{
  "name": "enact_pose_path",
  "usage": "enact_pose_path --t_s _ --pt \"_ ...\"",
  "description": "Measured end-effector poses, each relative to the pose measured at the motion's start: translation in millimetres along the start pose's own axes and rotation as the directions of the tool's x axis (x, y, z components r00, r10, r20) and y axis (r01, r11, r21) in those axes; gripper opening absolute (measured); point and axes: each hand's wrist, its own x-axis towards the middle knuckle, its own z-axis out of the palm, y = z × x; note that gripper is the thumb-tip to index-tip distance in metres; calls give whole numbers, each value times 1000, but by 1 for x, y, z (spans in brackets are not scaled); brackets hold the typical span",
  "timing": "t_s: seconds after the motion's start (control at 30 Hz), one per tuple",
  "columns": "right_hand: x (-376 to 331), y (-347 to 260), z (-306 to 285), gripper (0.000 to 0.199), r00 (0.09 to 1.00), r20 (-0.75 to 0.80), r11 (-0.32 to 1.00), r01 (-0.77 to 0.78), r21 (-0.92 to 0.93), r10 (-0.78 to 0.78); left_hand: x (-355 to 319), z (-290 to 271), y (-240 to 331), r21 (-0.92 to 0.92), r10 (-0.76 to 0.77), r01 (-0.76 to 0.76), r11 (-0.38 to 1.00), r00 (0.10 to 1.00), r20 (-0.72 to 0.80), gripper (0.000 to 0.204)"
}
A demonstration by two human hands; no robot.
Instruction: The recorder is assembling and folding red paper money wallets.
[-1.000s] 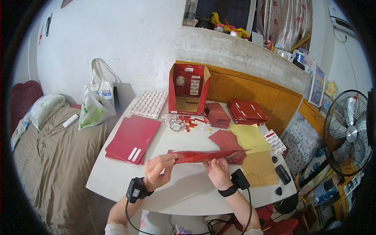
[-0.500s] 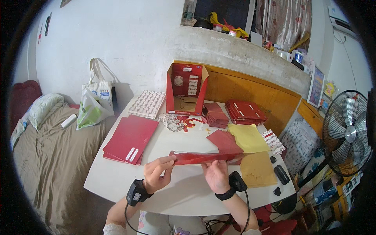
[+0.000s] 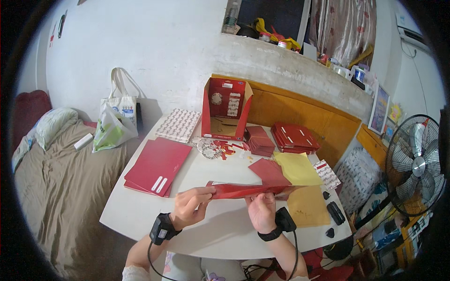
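I hold a thin red packet (image 3: 241,191) above the white table (image 3: 225,234), tilted nearly edge-on. What looks like clear plastic covers it and extends past its right end. The left end is pinched between the thumb and fingers of my left hand (image 3: 191,207). At its lower edge, right of the middle, my right hand (image 3: 261,214) grips with curled fingers, palm turned up; the fingertips are partly hidden. Beyond the packet lie dark red envelopes (image 3: 268,171) and a yellow sheet (image 3: 296,167). A tan sheet (image 3: 307,208) lies beside my right hand.
Red folders (image 3: 157,164) are stacked at left, near a patterned white stack (image 3: 179,124). An open red display box (image 3: 248,112) stands at the back beside small red envelopes (image 3: 258,140) and wrapped red packs (image 3: 294,136). Black objects (image 3: 335,213) lie by the right edge, near a fan (image 3: 417,166).
The view has shifted slightly. Both hands keep the packet almost in place; the right fingers have curled in more, and the packet's face has tipped slightly.
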Motion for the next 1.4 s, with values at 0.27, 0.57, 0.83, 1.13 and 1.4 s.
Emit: enact_pose_path --t_s 0.27,0.57,0.83,1.13,1.4 --pt "-3 10 -3 12 998 -54 979 1 -204 -12 12 -1 -6 246 189 -218 944 972 138 28" --pt "-10 17 -7 18 1000 -23 907 -27 -421 19 9 9 -4 345 302 -352 870 934 191 33" --pt "-8 10 0 20 996 82 870 6 -493 39 9 2 -8 322 343 -401 858 913 221 34" --pt "0 -4 16 22 979 51 766 -120 -632 196 11 -6 -13 352 330 -401 846 912 244 38" --pt "12 -24 3 30 679 688 -307 618 -724 -255 13 -8 -19 439 300 -369 819 928 220 35"
